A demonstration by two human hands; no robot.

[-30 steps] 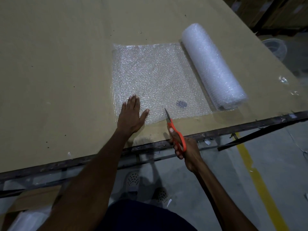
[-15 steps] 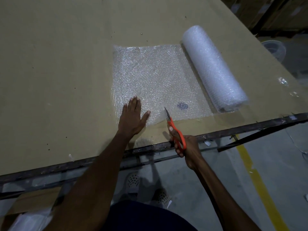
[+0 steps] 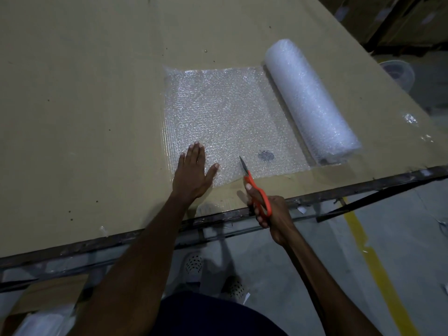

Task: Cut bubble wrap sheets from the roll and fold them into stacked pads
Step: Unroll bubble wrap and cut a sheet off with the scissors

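Observation:
A bubble wrap roll (image 3: pixel 312 103) lies on the right of the cardboard-covered table (image 3: pixel 77 98). An unrolled sheet (image 3: pixel 225 112) stretches from it to the left, flat on the table. My left hand (image 3: pixel 194 172) presses flat, fingers straight, on the sheet's near left corner. My right hand (image 3: pixel 269 212) grips orange-handled scissors (image 3: pixel 254 187) at the table's near edge. The blades point away from me, their tip over the sheet's near edge. A dark spot (image 3: pixel 266 155) shows through the sheet just right of the blade tip.
The table's dark metal edge (image 3: pixel 363 185) runs across in front of me. Below are a grey floor with a yellow line (image 3: pixel 378 270) and my shoes. A clear plastic tub (image 3: pixel 397 71) sits off the table's right side. Boxes stand at the far right.
The scissors have edged slightly forward onto the sheet's near edge. My left hand stays pressed on the sheet. The view has shifted slightly.

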